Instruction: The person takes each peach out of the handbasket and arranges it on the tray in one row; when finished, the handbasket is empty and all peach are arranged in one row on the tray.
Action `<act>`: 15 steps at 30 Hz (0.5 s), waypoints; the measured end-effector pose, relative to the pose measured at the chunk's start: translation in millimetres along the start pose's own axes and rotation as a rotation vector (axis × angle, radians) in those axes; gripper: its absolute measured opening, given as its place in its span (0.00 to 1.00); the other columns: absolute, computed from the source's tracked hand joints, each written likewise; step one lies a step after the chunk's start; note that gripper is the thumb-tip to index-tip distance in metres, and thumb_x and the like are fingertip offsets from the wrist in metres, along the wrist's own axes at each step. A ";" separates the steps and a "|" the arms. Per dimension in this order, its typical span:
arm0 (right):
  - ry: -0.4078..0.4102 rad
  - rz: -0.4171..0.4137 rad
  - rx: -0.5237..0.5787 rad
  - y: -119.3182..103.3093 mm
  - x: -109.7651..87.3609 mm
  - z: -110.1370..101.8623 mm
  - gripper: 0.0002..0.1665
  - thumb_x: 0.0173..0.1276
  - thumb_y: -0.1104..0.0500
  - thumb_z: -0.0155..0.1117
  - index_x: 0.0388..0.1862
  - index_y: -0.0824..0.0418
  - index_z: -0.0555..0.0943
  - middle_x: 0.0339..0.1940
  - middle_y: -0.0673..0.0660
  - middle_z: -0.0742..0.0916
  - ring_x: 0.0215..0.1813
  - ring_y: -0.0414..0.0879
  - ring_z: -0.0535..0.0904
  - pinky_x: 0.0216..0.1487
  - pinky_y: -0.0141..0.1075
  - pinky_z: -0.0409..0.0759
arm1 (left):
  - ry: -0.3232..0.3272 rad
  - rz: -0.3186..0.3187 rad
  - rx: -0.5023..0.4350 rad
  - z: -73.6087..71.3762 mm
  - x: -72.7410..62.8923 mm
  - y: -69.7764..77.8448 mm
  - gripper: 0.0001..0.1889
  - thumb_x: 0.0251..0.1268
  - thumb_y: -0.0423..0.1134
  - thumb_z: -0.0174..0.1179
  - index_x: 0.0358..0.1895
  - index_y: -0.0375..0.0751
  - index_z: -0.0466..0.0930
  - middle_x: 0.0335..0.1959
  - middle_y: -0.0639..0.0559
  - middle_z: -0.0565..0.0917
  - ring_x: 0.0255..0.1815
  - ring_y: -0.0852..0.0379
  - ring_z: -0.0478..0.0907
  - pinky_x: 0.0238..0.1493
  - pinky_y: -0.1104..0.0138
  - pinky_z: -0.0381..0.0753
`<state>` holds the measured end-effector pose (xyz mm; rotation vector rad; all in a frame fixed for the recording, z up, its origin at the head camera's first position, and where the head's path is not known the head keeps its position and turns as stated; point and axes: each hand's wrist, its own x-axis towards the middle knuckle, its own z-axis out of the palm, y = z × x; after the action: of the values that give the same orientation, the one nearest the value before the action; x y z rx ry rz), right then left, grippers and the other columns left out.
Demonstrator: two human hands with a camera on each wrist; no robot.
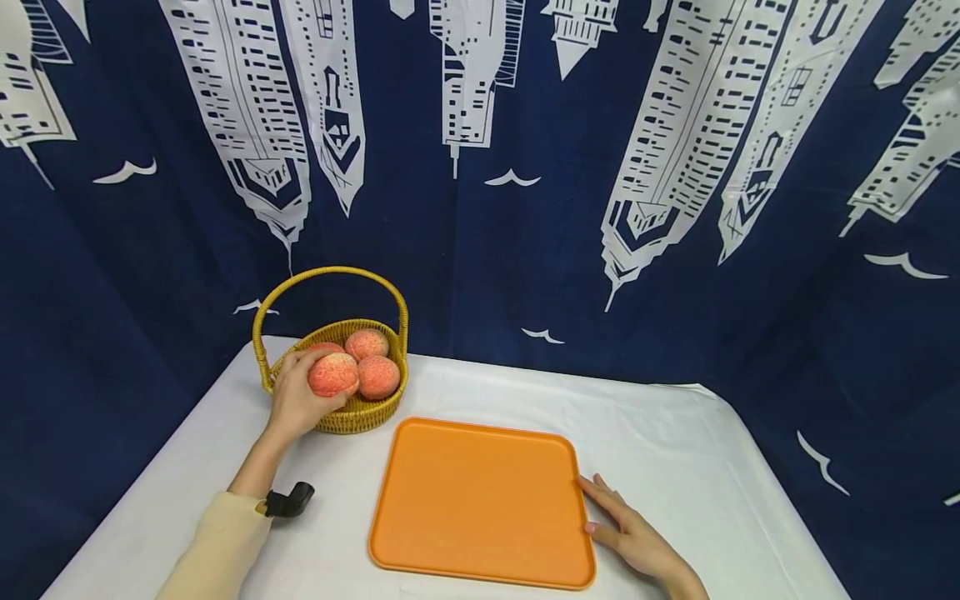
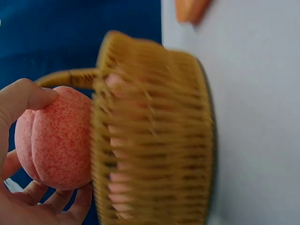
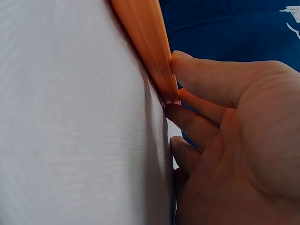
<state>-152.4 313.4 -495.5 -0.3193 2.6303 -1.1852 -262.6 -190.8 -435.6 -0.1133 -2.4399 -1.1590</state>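
My left hand [image 1: 295,404] grips a pinkish-red peach [image 1: 333,375] at the near left side of a woven basket [image 1: 352,422]. In the left wrist view, thumb and fingers curl round the peach [image 2: 61,140], which sits up at the basket's rim level. Several more peaches [image 1: 378,377] lie in the basket, one of them partly hidden behind the held one. My right hand [image 1: 630,533] rests at the right edge of an orange tray [image 1: 480,500]. Seen from the right wrist, its fairly straight thumb and fingers [image 3: 201,75] touch the tray's rim [image 3: 154,51].
The basket's tall arched handle [image 1: 330,271] rises over the peaches. A white cloth [image 1: 660,442] covers the table, and a dark blue curtain [image 1: 465,275] with white buildings and birds hangs behind it. On the left wrist sits a black camera mount [image 1: 288,500].
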 end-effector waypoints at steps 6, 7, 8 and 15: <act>-0.001 0.012 0.005 -1.1 -0.8 -0.2 0.38 0.70 0.50 0.61 0.76 0.52 0.63 0.79 0.69 0.54 0.77 0.72 0.40 0.69 0.72 0.40 | -0.004 0.060 -0.102 2.3 -7.6 25.0 0.36 0.39 0.31 0.76 0.59 0.34 0.74 0.57 0.34 0.69 0.60 0.35 0.67 0.61 0.39 0.68; -0.002 0.011 0.006 -1.3 -0.9 -0.1 0.38 0.70 0.50 0.61 0.76 0.52 0.63 0.79 0.69 0.54 0.77 0.72 0.40 0.69 0.72 0.40 | -0.007 0.066 -0.105 3.2 -9.0 29.0 0.36 0.39 0.31 0.77 0.59 0.35 0.74 0.57 0.34 0.69 0.60 0.36 0.66 0.61 0.39 0.68; 0.000 0.011 0.004 -1.4 -0.8 0.0 0.38 0.70 0.50 0.61 0.76 0.52 0.63 0.79 0.69 0.54 0.77 0.72 0.41 0.69 0.72 0.40 | -0.007 0.074 -0.111 4.5 -10.4 32.7 0.36 0.38 0.31 0.77 0.59 0.35 0.75 0.57 0.34 0.69 0.60 0.35 0.66 0.61 0.39 0.69; 0.006 -0.011 -0.011 0.0 -0.3 0.5 0.38 0.70 0.49 0.61 0.76 0.53 0.63 0.78 0.69 0.55 0.77 0.72 0.42 0.69 0.72 0.41 | -0.031 0.145 -0.176 19.4 -21.6 56.2 0.37 0.35 0.32 0.79 0.57 0.38 0.77 0.52 0.38 0.73 0.56 0.40 0.70 0.58 0.42 0.73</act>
<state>-152.0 313.1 -495.7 -0.3328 2.6440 -1.1768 -235.7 -137.5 -415.0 -0.3572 -2.3091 -1.3120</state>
